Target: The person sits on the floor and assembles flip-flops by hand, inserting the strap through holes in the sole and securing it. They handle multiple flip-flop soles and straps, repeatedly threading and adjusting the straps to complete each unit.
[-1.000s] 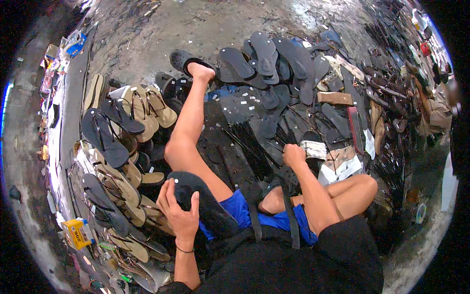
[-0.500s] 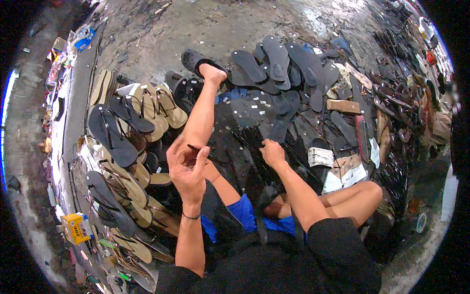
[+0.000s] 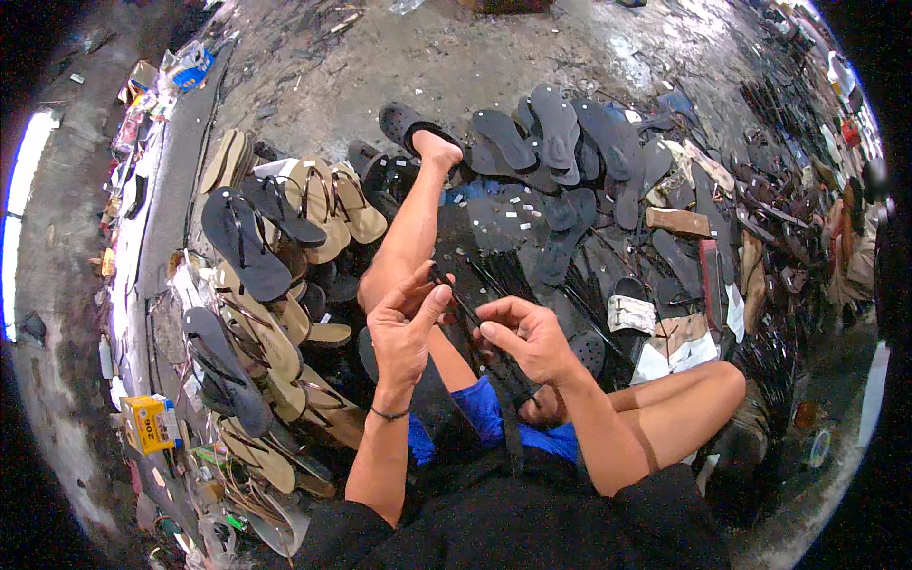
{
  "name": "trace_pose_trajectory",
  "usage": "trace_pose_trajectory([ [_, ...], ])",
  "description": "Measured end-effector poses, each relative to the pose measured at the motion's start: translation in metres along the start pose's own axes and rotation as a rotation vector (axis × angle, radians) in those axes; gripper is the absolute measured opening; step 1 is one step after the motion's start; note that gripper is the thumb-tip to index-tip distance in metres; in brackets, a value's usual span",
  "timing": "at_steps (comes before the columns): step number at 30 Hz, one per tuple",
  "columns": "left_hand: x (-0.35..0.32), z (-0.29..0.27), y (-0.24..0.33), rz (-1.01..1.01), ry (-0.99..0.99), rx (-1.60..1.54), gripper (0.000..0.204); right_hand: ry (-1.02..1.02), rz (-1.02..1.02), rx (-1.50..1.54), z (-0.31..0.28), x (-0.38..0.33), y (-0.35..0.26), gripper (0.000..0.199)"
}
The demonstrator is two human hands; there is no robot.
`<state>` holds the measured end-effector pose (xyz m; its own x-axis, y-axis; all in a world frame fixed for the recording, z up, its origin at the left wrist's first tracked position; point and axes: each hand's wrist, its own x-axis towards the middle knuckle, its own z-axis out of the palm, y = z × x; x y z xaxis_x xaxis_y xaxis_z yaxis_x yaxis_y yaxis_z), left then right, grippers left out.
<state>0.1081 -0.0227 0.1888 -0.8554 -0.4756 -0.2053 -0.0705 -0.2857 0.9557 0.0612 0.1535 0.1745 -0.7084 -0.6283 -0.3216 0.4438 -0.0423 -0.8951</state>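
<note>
A narrow dark strap (image 3: 462, 306) stretches between my two hands above my lap. One end of it is pinched in the thumb and fingers of my left hand (image 3: 399, 331). My right hand (image 3: 532, 344) has its thumb and forefinger closed on the lower part of the strap. Beyond the hands, black loose soles (image 3: 503, 139) lie piled on the floor. A bundle of thin dark strips (image 3: 502, 274) rests just past my right hand. To the left are several finished-looking flip-flops, among them a tan one (image 3: 313, 211) and a black one (image 3: 242, 245) with straps fitted.
My bare leg (image 3: 418, 214) reaches forward, its foot in a black clog (image 3: 408, 123). At the right lie a brown block (image 3: 677, 221), a white-wrapped bundle (image 3: 629, 312) and heaped dark straps (image 3: 769, 332). A yellow box (image 3: 150, 425) stands at the far left.
My right hand has come up and left from the dark strips to meet the left hand, and now grips the strap. My left hand has shifted slightly right.
</note>
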Motion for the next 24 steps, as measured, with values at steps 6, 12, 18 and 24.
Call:
trace_pose_trajectory([
  [6,-0.013,0.003,0.002,0.017,-0.034,0.011,0.038,-0.043,0.098,-0.028,-0.002,-0.02,-0.003,0.027],
  [12,-0.021,0.006,0.003,0.056,-0.053,0.014,0.034,0.134,0.073,0.02,0.006,-0.035,0.002,0.024],
  [18,-0.026,0.007,0.003,0.07,-0.058,-0.016,0.034,0.218,-0.234,-0.383,0.007,-0.041,0.009,0.023],
  [24,-0.04,0.015,0.006,0.111,-0.05,0.152,0.033,0.251,-0.431,-0.388,0.019,-0.037,0.0,0.027],
])
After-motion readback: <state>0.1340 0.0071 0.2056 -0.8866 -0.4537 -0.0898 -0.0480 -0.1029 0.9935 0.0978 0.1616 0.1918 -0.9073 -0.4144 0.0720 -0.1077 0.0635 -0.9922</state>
